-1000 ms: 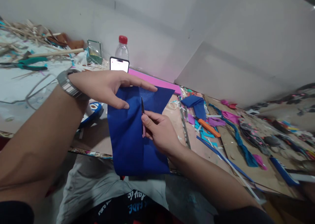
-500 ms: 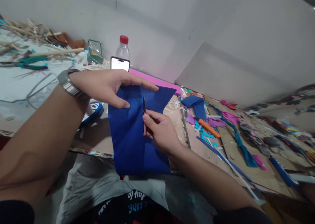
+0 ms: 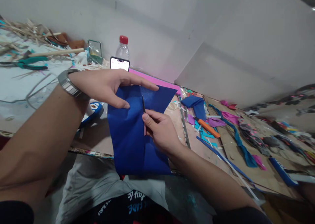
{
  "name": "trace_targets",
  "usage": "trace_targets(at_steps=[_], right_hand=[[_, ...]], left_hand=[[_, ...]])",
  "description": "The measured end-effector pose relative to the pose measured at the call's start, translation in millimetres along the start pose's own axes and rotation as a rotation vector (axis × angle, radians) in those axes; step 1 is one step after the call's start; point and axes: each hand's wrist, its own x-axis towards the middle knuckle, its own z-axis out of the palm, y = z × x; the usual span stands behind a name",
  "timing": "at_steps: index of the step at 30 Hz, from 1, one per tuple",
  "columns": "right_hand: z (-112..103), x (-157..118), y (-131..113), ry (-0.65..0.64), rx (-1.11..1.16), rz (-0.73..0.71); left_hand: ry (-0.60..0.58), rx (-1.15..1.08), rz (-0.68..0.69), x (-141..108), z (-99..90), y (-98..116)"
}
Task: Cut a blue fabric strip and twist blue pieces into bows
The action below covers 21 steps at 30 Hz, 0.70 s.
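A blue sheet of fabric or felt (image 3: pixel 126 135) lies over the table's front edge and hangs slightly past it. Across its upper part rests my left hand (image 3: pixel 112 86), thumb and fingers spread, pressing on the sheet. My right hand (image 3: pixel 159 128) grips a small knife (image 3: pixel 143 105) with a dark pointed blade and a pinkish handle, mostly hidden by the fingers. The blade points away from me and touches the sheet near its middle. A straight line runs down the sheet below the blade; whether it is a cut or a fold is unclear.
Behind the sheet stand a phone (image 3: pixel 119 64) and a red-capped bottle (image 3: pixel 123 50). Green-handled pliers (image 3: pixel 33 62) and wood sticks (image 3: pixel 31 32) lie at left. To the right are an orange cutter (image 3: pixel 208 128), blue strips and pink scraps. A blue-and-white tape dispenser (image 3: pixel 94 110) sits beneath my left forearm.
The knife blade has tilted slightly, its tip shifting a little to the left and away from me. Both hands stay nearly in place.
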Motion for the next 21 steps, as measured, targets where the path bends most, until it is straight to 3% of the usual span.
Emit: trace_targets(at_steps=[21], right_hand=[[4.9,3.6,-5.8,0.011,0.0,-0.022]], left_hand=[[-0.051,-0.031,0.033,1.0,-0.2,-1.2]])
